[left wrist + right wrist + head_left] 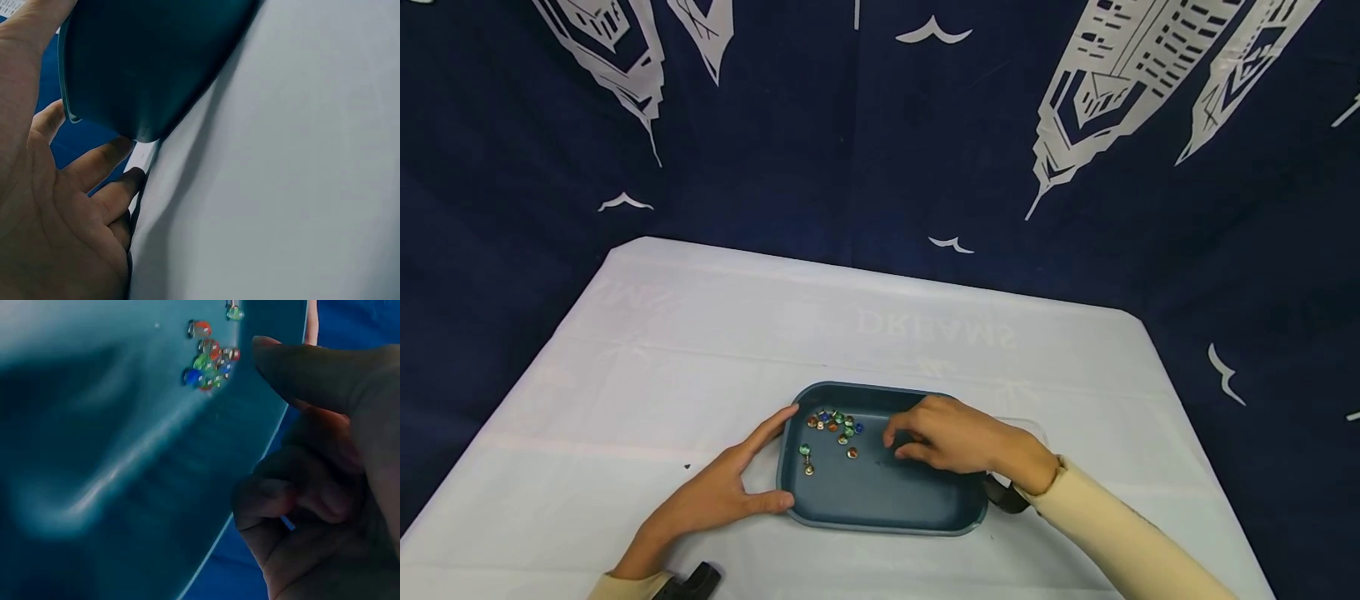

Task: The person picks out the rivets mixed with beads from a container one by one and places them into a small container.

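Left: the left hand (718,492) is spread wide, fingers fairly straight, with thumb and forefinger touching the left end of the tray (895,500); judged to be steadying it. The tray is shallow, blue-green, smooth and round-cornered, apparently plastic, and lies on a white, lightly creased cloth (550,467).

In the tray's left half, glossy, rounded glass-like beads (839,418), green, blue and amber, cluster toward the far side; a few lie nearer.

Right: the right hand (958,435) is over the tray, thumb apart from loosely curled fingers, nothing seen held; contact with the tray floor cannot be confirmed. The step appears to be handling beads; the next move calls for a fine pinch, since they could roll.
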Motion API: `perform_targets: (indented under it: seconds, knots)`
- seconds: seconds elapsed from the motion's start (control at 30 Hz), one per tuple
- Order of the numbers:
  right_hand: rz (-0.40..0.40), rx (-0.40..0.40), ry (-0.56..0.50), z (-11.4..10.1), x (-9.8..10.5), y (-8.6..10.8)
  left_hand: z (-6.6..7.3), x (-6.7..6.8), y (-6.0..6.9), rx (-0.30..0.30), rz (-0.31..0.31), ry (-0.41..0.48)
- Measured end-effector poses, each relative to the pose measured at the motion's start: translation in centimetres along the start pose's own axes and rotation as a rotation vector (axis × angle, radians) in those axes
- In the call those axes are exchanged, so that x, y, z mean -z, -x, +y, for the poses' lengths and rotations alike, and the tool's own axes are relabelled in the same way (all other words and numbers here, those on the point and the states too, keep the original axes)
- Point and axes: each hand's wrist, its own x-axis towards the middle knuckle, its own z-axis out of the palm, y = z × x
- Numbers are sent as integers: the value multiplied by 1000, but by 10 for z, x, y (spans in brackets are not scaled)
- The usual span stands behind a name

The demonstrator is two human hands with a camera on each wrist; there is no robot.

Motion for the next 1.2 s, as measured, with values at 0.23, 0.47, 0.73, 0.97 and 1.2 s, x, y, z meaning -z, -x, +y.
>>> perform_targets:
  seconds: [0.23, 0.47, 0.73, 0.97, 1.2]
  knots:
    - [-40, 21, -1, -6, -4, -22, 0, 0, -1, 4, -9, 16]
    - [-83, 33, -21, -9, -14, -42, 0, 0, -1, 12, -14, 21]
    - [-117, 56, -22, -20, -20, -63, 0, -1, 1, 9, -19, 26]
    - [-146, 80, -12, -24, -25, -75, 2, 0, 1, 15, -22, 18]
    - [-155, 72, 16, -26, -32, -85, 2, 0, 1, 7, -25, 28]
